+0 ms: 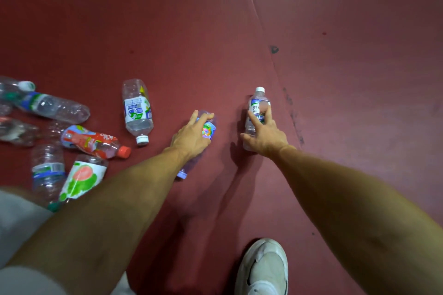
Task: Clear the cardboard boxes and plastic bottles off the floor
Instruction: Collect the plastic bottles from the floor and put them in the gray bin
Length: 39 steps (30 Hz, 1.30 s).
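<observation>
Empty plastic bottles, probably light, crushable, slick; mid-body grasp suits. Left hand [191, 136] clasped colourful-label bottle [208, 130]; right hand [265, 135] clasped white-capped bottle [256, 100].

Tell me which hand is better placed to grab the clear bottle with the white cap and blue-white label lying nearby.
The left hand. That clear plastic bottle with the white cap lies just to its left, while the right hand is farther off. Both hands already grip bottles, though, so it would have to carry two.
</observation>
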Each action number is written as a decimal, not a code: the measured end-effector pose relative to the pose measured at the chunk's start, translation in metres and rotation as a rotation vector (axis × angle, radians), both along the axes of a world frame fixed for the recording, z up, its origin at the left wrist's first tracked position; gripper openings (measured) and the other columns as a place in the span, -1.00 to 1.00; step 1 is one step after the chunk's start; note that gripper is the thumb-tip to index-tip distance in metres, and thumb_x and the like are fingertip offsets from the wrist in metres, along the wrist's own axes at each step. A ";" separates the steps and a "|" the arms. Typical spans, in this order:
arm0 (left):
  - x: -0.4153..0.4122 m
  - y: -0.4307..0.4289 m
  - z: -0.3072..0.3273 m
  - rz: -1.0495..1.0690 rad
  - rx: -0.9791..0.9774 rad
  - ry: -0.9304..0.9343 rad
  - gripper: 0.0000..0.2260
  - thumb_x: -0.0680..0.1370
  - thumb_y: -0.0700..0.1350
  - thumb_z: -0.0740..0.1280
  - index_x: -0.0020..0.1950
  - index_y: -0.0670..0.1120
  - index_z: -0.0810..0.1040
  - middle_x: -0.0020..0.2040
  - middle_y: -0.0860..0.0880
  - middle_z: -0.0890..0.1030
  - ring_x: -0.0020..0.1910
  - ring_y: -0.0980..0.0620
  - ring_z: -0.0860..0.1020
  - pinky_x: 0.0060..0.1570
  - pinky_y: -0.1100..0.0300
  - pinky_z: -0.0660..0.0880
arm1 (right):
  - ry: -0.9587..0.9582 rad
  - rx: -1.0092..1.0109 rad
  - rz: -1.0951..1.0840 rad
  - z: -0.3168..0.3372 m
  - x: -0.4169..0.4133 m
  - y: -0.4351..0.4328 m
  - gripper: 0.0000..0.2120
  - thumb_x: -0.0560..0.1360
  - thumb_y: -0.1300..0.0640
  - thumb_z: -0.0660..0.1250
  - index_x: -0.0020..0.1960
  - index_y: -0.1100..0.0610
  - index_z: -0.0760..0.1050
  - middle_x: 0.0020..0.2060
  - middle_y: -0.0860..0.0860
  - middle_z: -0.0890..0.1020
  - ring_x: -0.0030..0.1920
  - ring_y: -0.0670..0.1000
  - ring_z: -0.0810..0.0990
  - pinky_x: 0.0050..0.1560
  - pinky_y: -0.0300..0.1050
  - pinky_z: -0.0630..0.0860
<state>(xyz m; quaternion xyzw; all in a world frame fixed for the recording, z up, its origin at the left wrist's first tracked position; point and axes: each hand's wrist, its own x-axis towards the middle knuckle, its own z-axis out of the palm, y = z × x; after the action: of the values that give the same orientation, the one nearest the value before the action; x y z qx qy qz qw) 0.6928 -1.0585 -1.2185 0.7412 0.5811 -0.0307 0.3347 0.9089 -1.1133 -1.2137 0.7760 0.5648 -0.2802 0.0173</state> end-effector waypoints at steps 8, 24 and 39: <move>-0.005 0.005 0.003 -0.050 -0.100 -0.019 -0.25 0.50 -0.11 0.46 0.56 0.24 0.15 0.65 0.00 -0.11 0.45 -0.25 0.37 0.34 0.03 0.34 | -0.088 0.041 -0.011 -0.004 -0.002 0.004 -0.26 0.50 -0.42 0.19 0.58 -0.20 0.09 0.60 0.01 -0.15 0.57 0.12 -0.06 0.28 0.20 0.42; -0.012 0.021 -0.007 -0.048 -0.099 -0.085 -0.27 0.40 -0.09 0.55 0.45 0.18 0.24 0.59 0.05 0.14 0.34 -0.21 0.48 0.20 0.09 0.41 | -0.041 0.113 -0.137 -0.017 -0.015 0.013 -0.36 0.63 -0.15 0.20 0.62 -0.16 0.01 0.61 0.02 -0.14 0.43 0.19 0.28 0.13 0.10 0.47; -0.061 -0.004 0.228 0.105 -0.092 -0.098 -0.26 0.48 -0.07 0.49 0.56 0.21 0.21 0.64 -0.04 0.01 0.47 -0.18 0.35 0.34 0.01 0.34 | -0.033 0.057 0.071 0.194 -0.072 0.000 -0.40 0.65 -0.12 0.15 0.62 -0.11 0.02 0.61 0.01 -0.07 0.46 0.15 0.23 0.06 0.02 0.47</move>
<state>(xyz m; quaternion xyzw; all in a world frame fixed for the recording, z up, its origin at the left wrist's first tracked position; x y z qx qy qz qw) 0.6320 -1.0620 -0.9903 0.6941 0.6001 -0.0034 0.3976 0.8373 -1.1138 -1.0200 0.7601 0.5995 -0.2505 0.0146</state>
